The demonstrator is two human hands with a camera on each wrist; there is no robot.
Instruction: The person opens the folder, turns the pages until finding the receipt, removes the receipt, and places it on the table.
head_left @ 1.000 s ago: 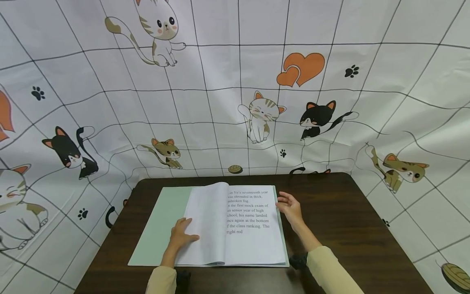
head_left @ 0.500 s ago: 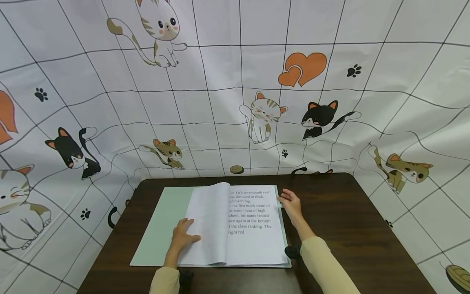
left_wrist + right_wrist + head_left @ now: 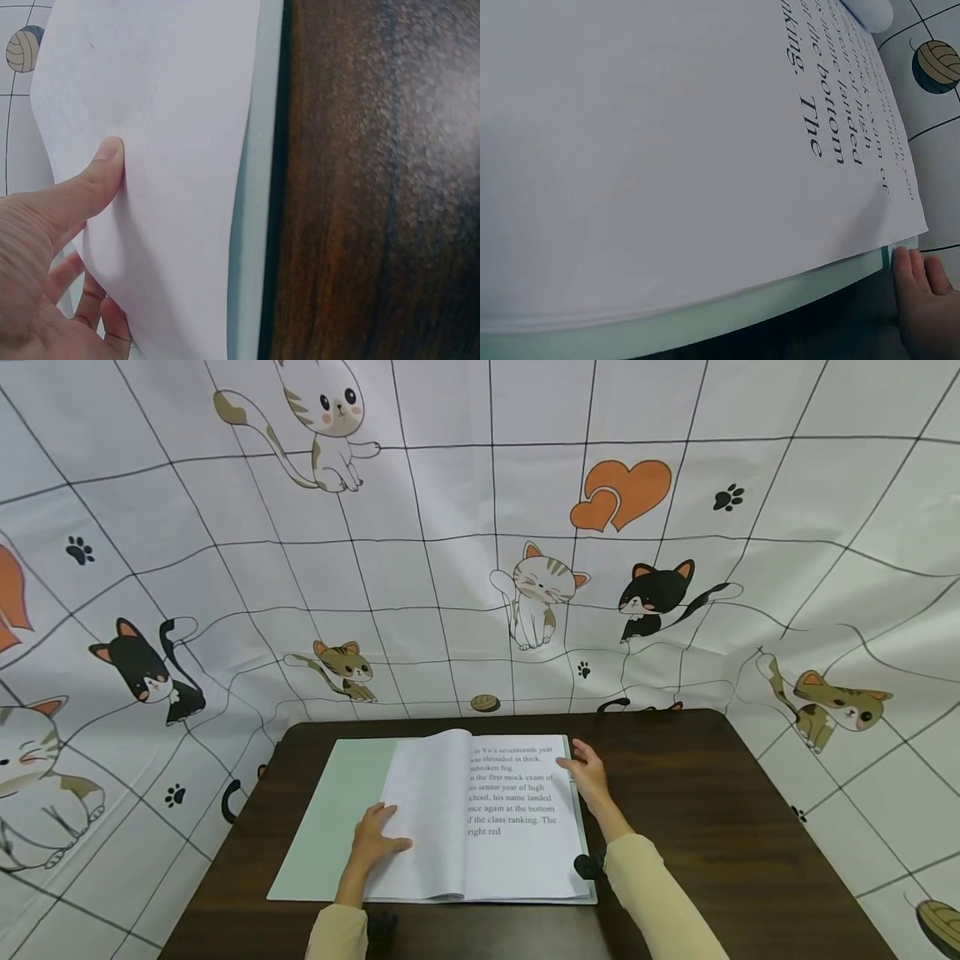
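A book with pale green covers (image 3: 330, 818) lies open on the dark wooden table. Its left-hand white pages (image 3: 420, 827) curve up towards the middle, and printed text fills the upper part of the right page (image 3: 517, 860). My left hand (image 3: 371, 843) holds the outer edge of the left pages; in the left wrist view the thumb (image 3: 111, 154) lies on top and the fingers go underneath. My right hand (image 3: 588, 777) is at the upper right edge of the book, one digit reaching over the page. In the right wrist view its fingers (image 3: 911, 274) look fairly straight beside the page corner.
The dark wooden table (image 3: 675, 810) extends to the right of the book. A white cloth (image 3: 435, 577) with grid lines and cartoon cats hangs behind and beside the table. Dark bands (image 3: 588, 866) show near the wrists.
My right hand shifts slightly left, so a digit now overlaps the right page; a small pale piece showed by its fingertips half a second ago. The left hand keeps its hold.
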